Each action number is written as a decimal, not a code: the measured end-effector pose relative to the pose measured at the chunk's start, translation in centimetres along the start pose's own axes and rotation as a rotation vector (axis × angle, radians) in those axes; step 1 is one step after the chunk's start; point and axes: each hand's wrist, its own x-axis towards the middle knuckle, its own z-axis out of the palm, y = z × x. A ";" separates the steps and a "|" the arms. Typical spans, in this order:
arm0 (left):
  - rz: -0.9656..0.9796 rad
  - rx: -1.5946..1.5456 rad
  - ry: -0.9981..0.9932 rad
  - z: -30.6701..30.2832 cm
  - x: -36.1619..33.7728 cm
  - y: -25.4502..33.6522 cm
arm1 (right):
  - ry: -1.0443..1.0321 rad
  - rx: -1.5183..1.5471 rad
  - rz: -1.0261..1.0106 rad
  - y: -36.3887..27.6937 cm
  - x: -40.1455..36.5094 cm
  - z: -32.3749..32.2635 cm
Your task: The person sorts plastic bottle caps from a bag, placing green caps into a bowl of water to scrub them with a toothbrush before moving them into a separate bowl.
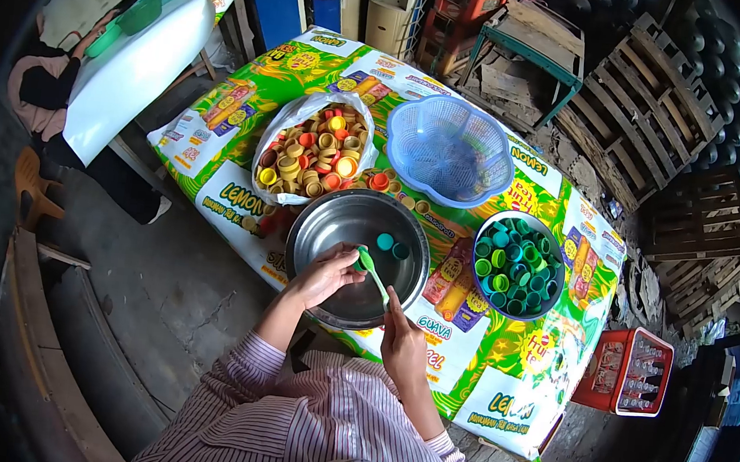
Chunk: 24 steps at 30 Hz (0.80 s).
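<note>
Steel bowl [325, 220] at the table's [472, 370] near edge. Above it, the left hand [323, 277] pinched a green cap [359, 259] and the right hand [402, 345] gripped a green stick [377, 278], probably so loosened bits fell inside.

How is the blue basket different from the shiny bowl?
The blue basket is plastic with holes and a wavy rim; the shiny bowl is smooth metal. The basket looks empty; the bowl holds two teal caps. The basket sits far back, while the left hand, holding a green cap, and the right hand, holding a green tool, are over the bowl. Both stand open side up on the printed cloth.
</note>
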 end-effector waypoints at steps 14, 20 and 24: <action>0.016 -0.106 0.020 0.8 -0.2 0.4 | 0.086 0.127 -0.093 -0.6 0.6 -0.4; 0.007 -0.049 0.036 0.8 -0.3 0.4 | 0.036 0.092 0.018 -1.8 0.7 -1.4; 0.007 -0.029 0.040 0.6 -0.3 0.2 | 0.076 0.080 -0.049 -0.8 0.6 -0.2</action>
